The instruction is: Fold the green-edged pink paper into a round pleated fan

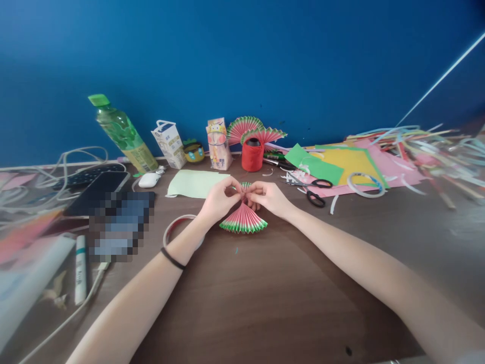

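Observation:
A pleated paper fan (243, 219), pink with a green and white edge, lies spread on the brown table (265, 293) between my hands. My left hand (219, 199) and my right hand (268, 196) both pinch the fan at its narrow middle, fingers closed on the folds. A short second half of the fan sticks up between the fingertips. A roll of tape (178, 228) lies flat just left of my left wrist.
At the back stand a red spool (252, 154), two finished fans (253, 130), two cartons (219, 143), a green bottle (123, 134). Scissors (315, 191), coloured paper sheets (341, 164) and paper strips lie right. A phone, mouse, cables and glue stick (80, 269) lie left.

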A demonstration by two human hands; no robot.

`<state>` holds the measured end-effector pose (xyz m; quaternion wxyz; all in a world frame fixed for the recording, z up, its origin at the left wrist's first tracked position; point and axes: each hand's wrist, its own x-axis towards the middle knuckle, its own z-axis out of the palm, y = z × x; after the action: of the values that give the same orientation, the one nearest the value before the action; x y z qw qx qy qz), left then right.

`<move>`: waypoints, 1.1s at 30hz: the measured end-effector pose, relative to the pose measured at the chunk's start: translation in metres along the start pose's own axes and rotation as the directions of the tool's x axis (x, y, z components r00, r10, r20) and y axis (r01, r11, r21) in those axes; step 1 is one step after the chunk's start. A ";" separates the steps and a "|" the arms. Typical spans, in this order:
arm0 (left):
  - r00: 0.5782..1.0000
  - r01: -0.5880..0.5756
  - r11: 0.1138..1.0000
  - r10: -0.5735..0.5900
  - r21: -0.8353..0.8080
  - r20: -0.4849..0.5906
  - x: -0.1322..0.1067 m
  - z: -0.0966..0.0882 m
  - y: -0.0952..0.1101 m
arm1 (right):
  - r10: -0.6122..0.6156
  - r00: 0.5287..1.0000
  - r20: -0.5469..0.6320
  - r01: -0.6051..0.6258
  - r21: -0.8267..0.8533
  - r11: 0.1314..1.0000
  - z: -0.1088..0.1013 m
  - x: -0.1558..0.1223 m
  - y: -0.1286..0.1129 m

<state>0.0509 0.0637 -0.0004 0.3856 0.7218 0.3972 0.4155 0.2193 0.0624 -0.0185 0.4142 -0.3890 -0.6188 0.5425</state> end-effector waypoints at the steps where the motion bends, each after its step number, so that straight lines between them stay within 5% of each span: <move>1: 1.000 0.004 1.000 -0.004 -0.002 0.001 0.000 0.000 0.000 | 0.001 1.000 0.000 -0.001 -0.004 1.000 0.000 0.000 0.000; 26: 1.000 0.024 0.999 -0.023 -0.036 0.020 0.000 -0.002 0.000 | 0.042 0.999 0.016 -0.041 -0.045 0.998 0.000 0.000 -0.003; 33: 1.000 -0.010 0.994 0.009 0.112 0.013 -0.001 -0.001 -0.002 | 0.068 0.998 0.018 -0.066 -0.075 0.995 0.000 -0.001 -0.006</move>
<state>0.0493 0.0636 -0.0017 0.3450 0.7468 0.4139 0.3898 0.2194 0.0610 -0.0129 0.3746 -0.4190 -0.6295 0.5366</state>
